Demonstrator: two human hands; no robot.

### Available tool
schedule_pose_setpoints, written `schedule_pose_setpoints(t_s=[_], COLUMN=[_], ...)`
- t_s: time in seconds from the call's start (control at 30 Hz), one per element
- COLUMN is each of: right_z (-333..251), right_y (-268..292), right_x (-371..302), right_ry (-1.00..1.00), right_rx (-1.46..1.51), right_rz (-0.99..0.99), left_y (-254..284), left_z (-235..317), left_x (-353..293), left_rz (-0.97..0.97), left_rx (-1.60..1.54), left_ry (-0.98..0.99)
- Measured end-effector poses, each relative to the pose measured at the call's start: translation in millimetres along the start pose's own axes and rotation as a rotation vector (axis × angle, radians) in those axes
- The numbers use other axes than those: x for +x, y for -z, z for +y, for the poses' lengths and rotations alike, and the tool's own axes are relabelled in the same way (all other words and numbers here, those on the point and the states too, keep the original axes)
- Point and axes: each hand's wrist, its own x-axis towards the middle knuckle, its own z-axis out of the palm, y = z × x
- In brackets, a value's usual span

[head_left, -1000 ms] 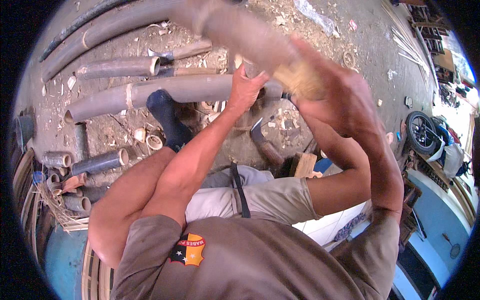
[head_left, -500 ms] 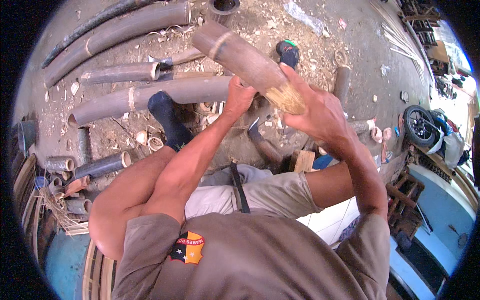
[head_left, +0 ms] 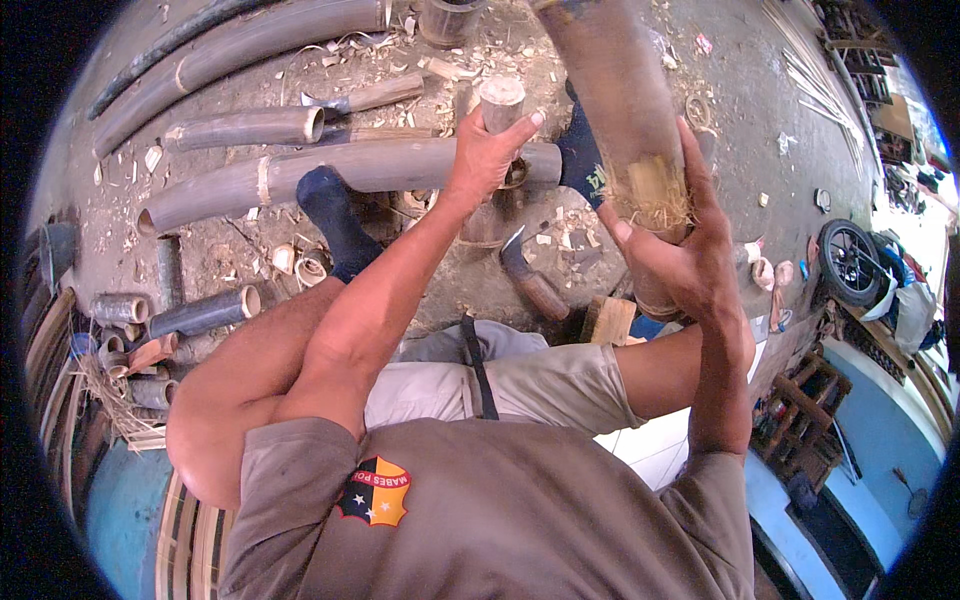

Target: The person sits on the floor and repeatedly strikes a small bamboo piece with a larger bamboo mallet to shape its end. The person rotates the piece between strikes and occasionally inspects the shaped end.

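My right hand is closed round the lower part of a thick brown bamboo tube, which is blurred by motion. Pale shredded fibres ring the tube beside my thumb. My left hand wraps round an upright wooden peg with a pale, rough-cut top, its thumb pointing right. The lower part of the peg is hidden by my fingers. Behind my left hand lies a long bamboo pole. A curved-bladed knife with a wooden handle rests on the ground below my hands.
Another wooden-handled blade lies beyond the long pole, near a shorter bamboo piece. A thick bamboo pole lies farther back. My socked foot touches the long pole. Several bamboo offcuts lie at left. Shavings cover the ground.
The bamboo tube has swung from tilting left to nearly upright and moved right with my right hand. My left hand has risen slightly, and the peg in it now shows.
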Motion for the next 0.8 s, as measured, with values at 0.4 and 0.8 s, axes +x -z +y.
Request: schedule_pose_setpoints(t_s=[0.4,0.8], right_z=[-15.6,-10.8], right_y=[6.9,9.1], right_x=[23.2,59.2], right_ry=[0.034,-0.010], right_rx=[0.022,-0.565], right_rz=[-0.032,-0.228], left_y=[-3.1,-6.6], left_z=[-14.9,-8.5], left_x=[6.2,2.4], left_rz=[-0.021,-0.069], left_rx=[-0.024,0.054], left_ry=[-0.006,-0.031])
